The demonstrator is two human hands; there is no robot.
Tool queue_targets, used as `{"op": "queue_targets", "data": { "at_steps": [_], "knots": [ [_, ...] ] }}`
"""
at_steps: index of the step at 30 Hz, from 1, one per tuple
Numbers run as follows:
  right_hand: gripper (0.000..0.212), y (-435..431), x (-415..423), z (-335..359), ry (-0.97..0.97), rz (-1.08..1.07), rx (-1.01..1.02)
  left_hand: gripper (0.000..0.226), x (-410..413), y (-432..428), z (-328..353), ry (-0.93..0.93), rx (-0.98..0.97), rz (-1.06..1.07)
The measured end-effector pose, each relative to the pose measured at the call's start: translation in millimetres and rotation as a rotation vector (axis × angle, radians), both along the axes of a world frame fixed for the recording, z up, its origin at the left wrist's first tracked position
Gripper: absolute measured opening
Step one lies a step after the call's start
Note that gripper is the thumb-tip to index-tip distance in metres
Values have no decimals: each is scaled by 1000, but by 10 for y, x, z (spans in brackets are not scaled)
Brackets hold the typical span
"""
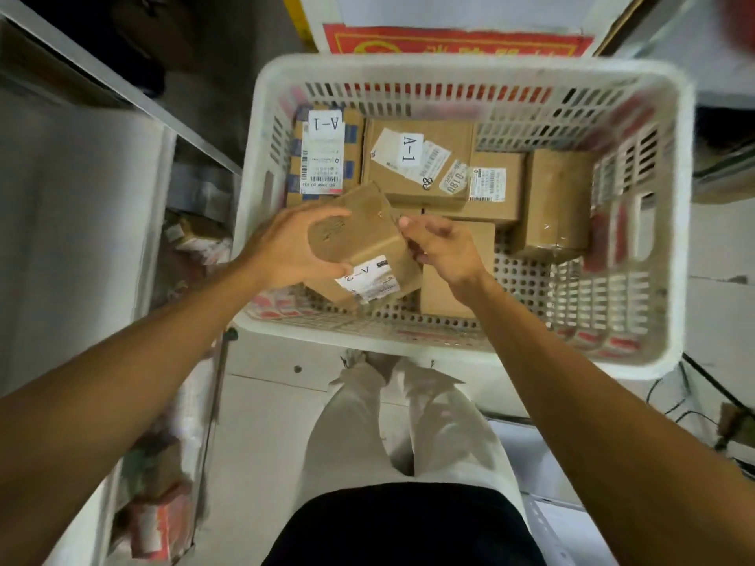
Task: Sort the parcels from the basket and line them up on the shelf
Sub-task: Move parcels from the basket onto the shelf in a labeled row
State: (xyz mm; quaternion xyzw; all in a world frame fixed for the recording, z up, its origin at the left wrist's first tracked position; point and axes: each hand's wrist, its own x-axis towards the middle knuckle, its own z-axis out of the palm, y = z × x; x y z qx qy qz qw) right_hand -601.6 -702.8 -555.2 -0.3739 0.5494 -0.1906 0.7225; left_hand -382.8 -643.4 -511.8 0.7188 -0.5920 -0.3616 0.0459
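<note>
Over the basket's (261, 157) near-left corner, the left hand (286, 249) grips a small brown box (367, 243), fingers and thumb curled round its end. The box is lifted clear of the basket floor and tilted, and its white label (369, 277) faces six o'clock. The right hand (447, 251) is at the box's three o'clock side, thumb tip by the upper corner and fingers curled against the edge. Whether it truly grips or only touches, I cannot tell. Both hands are close together with the box between them.

Under the right hand, a plain parcel (449, 292) lies flat on the perforated floor. At twelve o'clock from the hands sits an A-1 parcel (425, 177), with a barcoded parcel (500, 202) touching it at three o'clock. At eleven o'clock a blue-edged parcel (327, 157) rests against the far-left corner, its own A-1 label upside down from where I stand. At two o'clock a taped parcel (555, 202) lies near the right wall.

Outside the basket, a metal shelf (135, 98) runs along nine o'clock, with blurred packets (192, 239) lower down on it. A red sign (457, 40) shows at twelve o'clock, beyond the basket's far rim. Pale trousers (408, 422) fill six o'clock, and black cables (674, 398) trail over the floor at four o'clock.
</note>
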Motion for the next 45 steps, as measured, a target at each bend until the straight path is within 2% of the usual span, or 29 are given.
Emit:
{"op": "queue_targets", "data": {
  "at_steps": [3,5,8,12,17,21,25,31,34,37,42,45],
  "knots": [
    [33,-22,0,206,-8,66,-72,79,146,11,266,127,-47,227],
    [33,-22,28,322,-34,43,-109,75,263,45,434,136,-83,327],
    [38,-17,125,426,-52,-2,-124,71,421,137,650,178,-139,414],
    [38,62,351,626,24,-5,-209,66,548,369,882,301,-205,508],
    [63,236,647,853,-10,-5,-159,61,707,763,1125,459,-298,639],
    [39,441,817,1126,-40,123,-172,39,897,1017,1283,542,-363,722],
    [57,596,938,1380,-68,156,-239,31,1001,1133,1554,572,-451,792],
    [48,717,1121,1859,-121,137,-265,34,1085,1366,1890,620,-573,879],
    [57,736,1235,2030,-144,122,-369,34,1122,1478,2012,709,-637,941],
    [61,715,1378,2122,-183,67,-394,25,1181,1562,2130,780,-691,982],
    [41,770,1575,2388,-239,-24,-363,13,1263,1650,2310,828,-771,1050],
    [28,761,1617,2491,-327,41,-336,28,1291,1690,2401,834,-831,1111]
  ]
}}
